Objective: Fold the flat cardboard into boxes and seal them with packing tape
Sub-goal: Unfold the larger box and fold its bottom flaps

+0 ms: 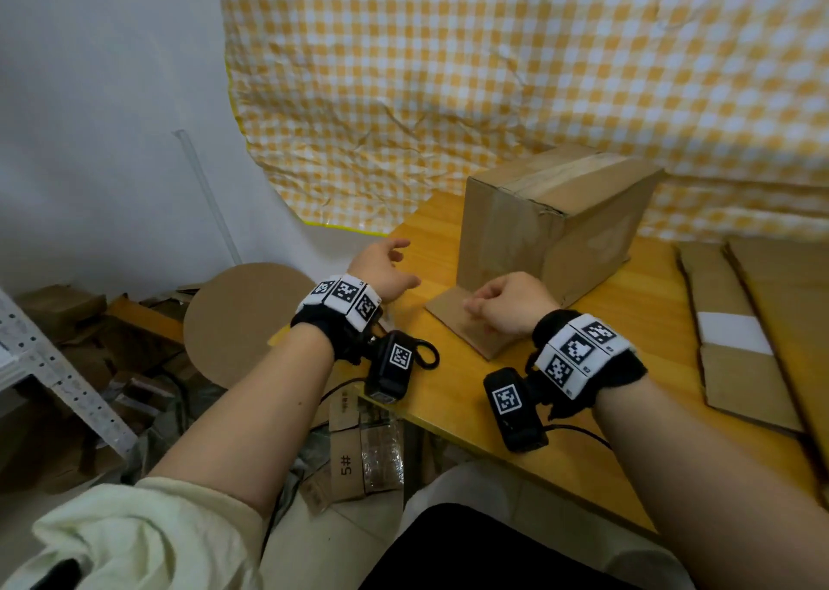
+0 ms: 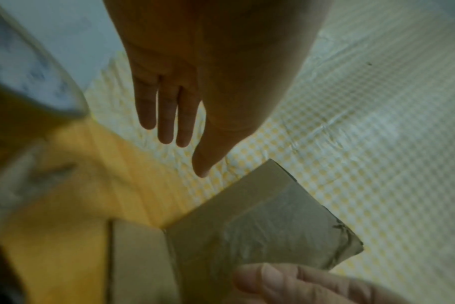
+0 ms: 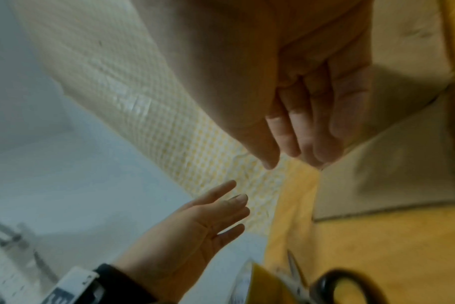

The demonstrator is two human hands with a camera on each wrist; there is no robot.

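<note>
A brown cardboard box stands on the wooden table, its top seam covered with clear tape. One bottom flap lies flat on the table toward me. My right hand hovers over that flap with loosely curled fingers and holds nothing; the right wrist view shows the right hand empty beside the box. My left hand is open above the table's left corner, apart from the box. The left wrist view shows the left hand with straight fingers above the taped box.
Flat cardboard sheets, one with a white label, lie at the table's right. Black-handled scissors rest near the front edge under my left wrist. A round cardboard disc and cardboard scraps sit on the floor left. A checked cloth hangs behind.
</note>
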